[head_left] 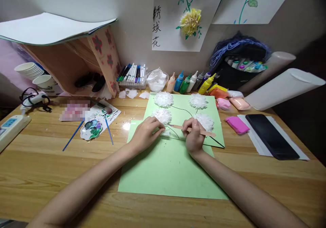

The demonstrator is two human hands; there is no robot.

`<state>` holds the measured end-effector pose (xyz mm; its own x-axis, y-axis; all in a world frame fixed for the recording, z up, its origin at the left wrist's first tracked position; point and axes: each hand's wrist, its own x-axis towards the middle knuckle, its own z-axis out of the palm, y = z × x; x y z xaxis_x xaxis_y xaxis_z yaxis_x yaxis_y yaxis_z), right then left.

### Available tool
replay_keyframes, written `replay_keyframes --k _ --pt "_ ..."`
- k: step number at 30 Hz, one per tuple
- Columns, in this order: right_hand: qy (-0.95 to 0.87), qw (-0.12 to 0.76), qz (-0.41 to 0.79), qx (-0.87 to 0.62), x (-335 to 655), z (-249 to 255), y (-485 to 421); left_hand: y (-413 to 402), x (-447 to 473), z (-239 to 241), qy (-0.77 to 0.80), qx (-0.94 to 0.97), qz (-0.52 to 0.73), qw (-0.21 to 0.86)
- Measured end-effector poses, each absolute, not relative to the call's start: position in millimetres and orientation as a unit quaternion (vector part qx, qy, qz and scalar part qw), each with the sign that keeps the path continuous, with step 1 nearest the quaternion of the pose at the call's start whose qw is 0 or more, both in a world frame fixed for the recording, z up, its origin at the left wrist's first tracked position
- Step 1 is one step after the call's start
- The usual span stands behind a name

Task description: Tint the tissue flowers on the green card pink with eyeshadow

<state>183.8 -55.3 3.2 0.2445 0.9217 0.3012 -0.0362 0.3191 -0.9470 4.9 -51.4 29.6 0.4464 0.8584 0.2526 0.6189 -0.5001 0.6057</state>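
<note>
My right hand (195, 138) is closed around a flat wooden craft stick (175, 126). The stick's left tip is close to my left fingers. My left hand (147, 131) has its fingertips pressed together at the lower edge of a white ruffled flower (161, 114); what they pinch, if anything, is too small to make out. Below those fingertips lies a small white strip (166, 133). Several such white flowers, with dark drawn stems, sit on a green card (215, 119). Under its near part is a second green sheet (165, 173).
Paint bottles (185, 83), a marker rack (132, 80) and a bowl of white paper (157, 80) line the back. Left are a paint palette (91, 129) and brushes (108, 129). Right are a phone (272, 136), a pink packet (237, 124) and a white roll (282, 88).
</note>
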Motion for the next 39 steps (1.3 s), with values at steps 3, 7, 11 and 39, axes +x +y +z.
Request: replay_keyframes --k 3,7,11,39 --pt "-0.598 0.6 0.328 -0.417 187.3 0.2 -56.5 -47.5 10.7 22.2 0.455 0.841 0.263 0.127" --pt "-0.677 0.544 0.282 -0.408 188.1 0.0 -56.1 -43.5 11.2 18.6 0.466 0.842 0.257 0.093" --pt "-0.686 0.525 0.283 -0.417 187.1 3.0 -53.8 -41.9 11.1 15.3 0.473 0.834 0.266 0.1" --pt "-0.737 0.466 0.257 -0.417 180.1 2.1 -48.9 -28.0 1.6 11.9 0.575 0.704 0.351 0.223"
